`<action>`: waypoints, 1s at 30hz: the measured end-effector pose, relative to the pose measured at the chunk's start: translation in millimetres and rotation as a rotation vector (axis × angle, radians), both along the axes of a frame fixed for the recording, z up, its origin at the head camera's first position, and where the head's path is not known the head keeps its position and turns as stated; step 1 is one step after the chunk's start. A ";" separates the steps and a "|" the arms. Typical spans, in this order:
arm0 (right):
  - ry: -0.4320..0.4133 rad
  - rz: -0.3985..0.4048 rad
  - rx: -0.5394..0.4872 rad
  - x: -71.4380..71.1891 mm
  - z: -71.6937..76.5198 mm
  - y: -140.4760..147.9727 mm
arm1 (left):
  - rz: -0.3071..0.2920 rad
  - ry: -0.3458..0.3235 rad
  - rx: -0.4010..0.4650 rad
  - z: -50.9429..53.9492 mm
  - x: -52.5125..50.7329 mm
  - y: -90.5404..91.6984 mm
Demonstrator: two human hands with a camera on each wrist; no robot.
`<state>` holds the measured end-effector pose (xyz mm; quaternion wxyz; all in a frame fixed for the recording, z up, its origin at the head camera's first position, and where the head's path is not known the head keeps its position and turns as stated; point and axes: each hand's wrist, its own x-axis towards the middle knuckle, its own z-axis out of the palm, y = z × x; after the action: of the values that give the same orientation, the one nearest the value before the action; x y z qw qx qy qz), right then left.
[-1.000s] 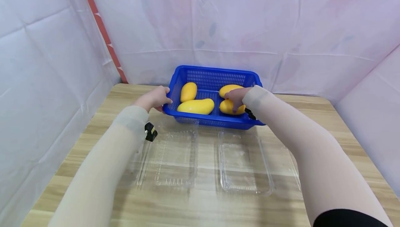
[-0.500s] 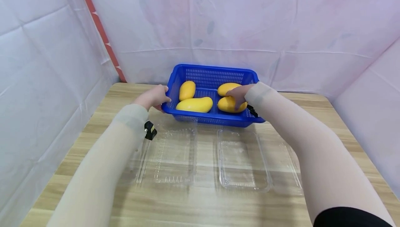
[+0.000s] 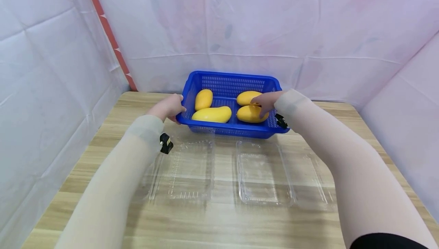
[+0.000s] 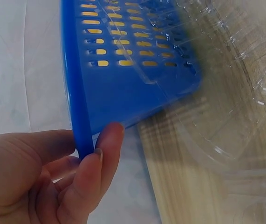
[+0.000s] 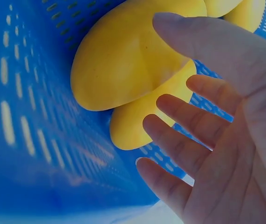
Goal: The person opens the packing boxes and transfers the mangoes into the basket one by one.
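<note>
In the head view a blue plastic basket (image 3: 233,130) stands at the back of the table with several yellow mangoes in it. My left hand (image 3: 168,108) grips its left rim, thumb and fingers on either side of the blue edge (image 4: 79,102) in the left wrist view. My right hand (image 3: 271,101) is at the basket's right end, over the front right mango (image 3: 249,114) and the rear right mango (image 3: 248,97). In the right wrist view the fingers (image 5: 184,144) are spread, the thumb over the nearer mango (image 5: 123,60). Whether they touch is unclear.
Two clear plastic clamshell boxes lie lidded-side out before the basket: a left box (image 3: 190,197) and a right box (image 3: 241,188). A long mango (image 3: 212,114) and a shorter mango (image 3: 204,99) lie in the basket's left half. White cloth walls (image 3: 257,24) enclose the wooden table (image 3: 219,230).
My right hand has drawn slightly right and back from the front right mango, its fingers loosening. The left hand stays on the basket rim. The view has shifted a little.
</note>
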<state>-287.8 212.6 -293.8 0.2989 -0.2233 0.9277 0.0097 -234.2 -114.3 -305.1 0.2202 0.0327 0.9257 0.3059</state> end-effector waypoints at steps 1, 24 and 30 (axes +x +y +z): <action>0.001 -0.008 -0.006 0.5 0.1 0.7 | 0.003 0.000 0.003 -0.4 0.0 -0.2; 0.277 0.093 -0.054 39.1 10.4 14.8 | -0.026 0.110 -0.133 -7.6 -8.6 -2.8; 0.308 -0.017 -0.076 69.0 10.8 9.5 | -0.094 0.219 -0.306 0.6 3.1 2.7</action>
<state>-218.8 222.1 -283.0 0.1444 -0.2223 0.9642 0.0062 -231.1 -111.6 -304.5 0.1345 0.0749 0.9773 0.1457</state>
